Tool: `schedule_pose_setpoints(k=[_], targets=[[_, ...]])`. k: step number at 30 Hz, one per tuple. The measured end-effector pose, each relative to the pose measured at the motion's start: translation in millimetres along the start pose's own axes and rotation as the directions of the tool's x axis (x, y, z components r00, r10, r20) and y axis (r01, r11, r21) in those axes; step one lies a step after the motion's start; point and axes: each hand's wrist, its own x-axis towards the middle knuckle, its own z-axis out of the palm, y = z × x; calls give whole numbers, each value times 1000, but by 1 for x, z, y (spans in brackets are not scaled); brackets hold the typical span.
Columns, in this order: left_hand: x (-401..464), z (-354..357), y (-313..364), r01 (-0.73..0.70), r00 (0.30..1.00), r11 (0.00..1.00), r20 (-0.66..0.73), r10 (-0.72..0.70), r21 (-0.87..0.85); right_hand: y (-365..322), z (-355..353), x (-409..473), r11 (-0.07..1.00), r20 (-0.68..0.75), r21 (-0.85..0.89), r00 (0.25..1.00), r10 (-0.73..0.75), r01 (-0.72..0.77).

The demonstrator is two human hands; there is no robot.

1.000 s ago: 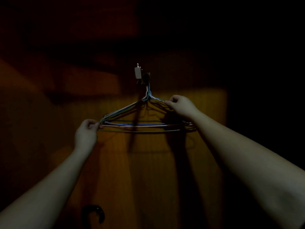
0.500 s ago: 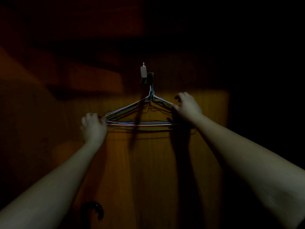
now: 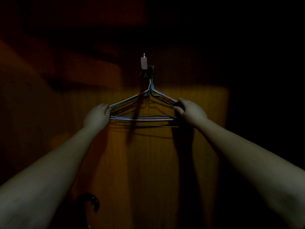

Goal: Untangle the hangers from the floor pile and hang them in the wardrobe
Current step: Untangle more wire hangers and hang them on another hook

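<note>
Hands first: our left hand point(image 3: 96, 117) now lies against the left ends of the hangers point(image 3: 142, 119), fingers looking fairly straight and touching the wires rather than pinching them as they did a second ago. Our right hand point(image 3: 189, 110) has slid from the sloping shoulder out to the right ends, its fingers extended along them; in this dim light we cannot say for certain whether the thumb closes on a wire. The bundle of thin wire hangers, white, blue and green, hangs by its gathered necks from a hook point(image 3: 149, 72) on the wooden back panel point(image 3: 148, 162), just below a small pale fitting point(image 3: 144, 62).

We judge that the weight has passed to the hook and that we are now squaring the bundle up, pressing both ends level, so this batch looks close to hung.

As for the wardrobe itself, we see little inside it: the hangers on their hook, and a dark curved handle point(image 3: 90, 201), perhaps an umbrella's, low at the left. All else is in shadow.
</note>
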Motion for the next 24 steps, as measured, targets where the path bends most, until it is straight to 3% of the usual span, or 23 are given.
schedule_pose_setpoints(k=[4,15,24], targets=[[1,6,0,33,999,999,-21,-33,-24,-1,5,2,994,-24,-99,999,-36,34],[4,18,3,69,996,992,-39,-74,-105,-1,7,10,989,-52,-144,998,-22,15],[5,21,7,78,995,987,-47,-85,-137,8,7,17,997,2,-69,999,-45,45]])
